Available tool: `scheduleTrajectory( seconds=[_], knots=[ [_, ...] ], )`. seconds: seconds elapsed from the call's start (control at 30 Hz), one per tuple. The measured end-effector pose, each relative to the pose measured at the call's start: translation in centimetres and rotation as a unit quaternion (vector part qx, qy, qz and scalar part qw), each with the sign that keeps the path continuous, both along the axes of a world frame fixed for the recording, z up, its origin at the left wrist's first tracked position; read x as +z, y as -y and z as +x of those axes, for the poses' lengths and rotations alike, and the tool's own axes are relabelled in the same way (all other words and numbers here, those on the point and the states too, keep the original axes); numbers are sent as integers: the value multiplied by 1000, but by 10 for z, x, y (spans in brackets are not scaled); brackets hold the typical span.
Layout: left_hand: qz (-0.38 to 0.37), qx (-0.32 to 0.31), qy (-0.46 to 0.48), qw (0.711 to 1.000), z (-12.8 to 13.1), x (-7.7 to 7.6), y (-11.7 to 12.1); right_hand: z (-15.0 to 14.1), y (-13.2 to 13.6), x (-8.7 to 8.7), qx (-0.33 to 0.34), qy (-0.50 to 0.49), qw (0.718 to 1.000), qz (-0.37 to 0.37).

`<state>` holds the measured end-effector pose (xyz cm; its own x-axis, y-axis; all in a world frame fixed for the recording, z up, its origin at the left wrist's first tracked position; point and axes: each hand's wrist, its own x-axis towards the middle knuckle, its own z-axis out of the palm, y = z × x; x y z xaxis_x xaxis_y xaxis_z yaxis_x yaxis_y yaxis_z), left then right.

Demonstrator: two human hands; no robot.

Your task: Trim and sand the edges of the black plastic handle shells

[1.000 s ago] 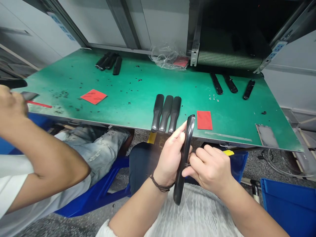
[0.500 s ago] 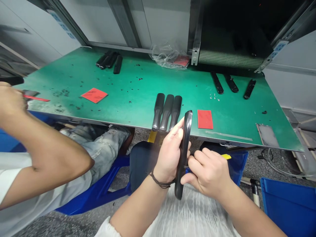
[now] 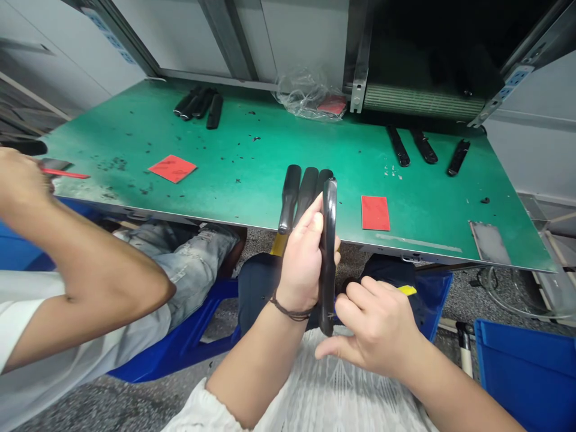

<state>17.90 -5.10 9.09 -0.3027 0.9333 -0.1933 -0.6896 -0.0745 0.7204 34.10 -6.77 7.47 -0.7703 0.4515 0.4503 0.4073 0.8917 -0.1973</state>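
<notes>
My left hand (image 3: 303,258) is closed round a long black plastic handle (image 3: 329,258), held nearly upright above my lap with its top end over the table edge. Close to the handle's lower end is my right hand (image 3: 375,324), its fingers curled and its thumb stretched out to the left. A slim tool with a yellow end (image 3: 407,290) sticks out behind that fist; the rest is hidden by the fingers. Behind my left hand, three similar black handles (image 3: 290,198) lie side by side at the table's front edge, partly covered.
A red square sheet (image 3: 375,213) lies on the green table (image 3: 252,198), another red sheet (image 3: 173,168) further left. Black parts (image 3: 398,147) lie back right, several handles (image 3: 198,105) back left. At left, a co-worker's hand (image 3: 22,180) holds a red tool. A blue bin (image 3: 524,372) stands right.
My left hand and the black handle have moved up and slightly left, the handle now more upright. My right hand has slid down toward its lower end, the thumb now below it.
</notes>
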Motion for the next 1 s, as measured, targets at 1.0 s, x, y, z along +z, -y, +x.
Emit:
scheduleTrajectory(
  seconds=[1.0],
  knots=[
    [-5, 209, 24, 978, -33, -10, 0, 14, -21, -47, -129, 40, 991, -21]
  ],
)
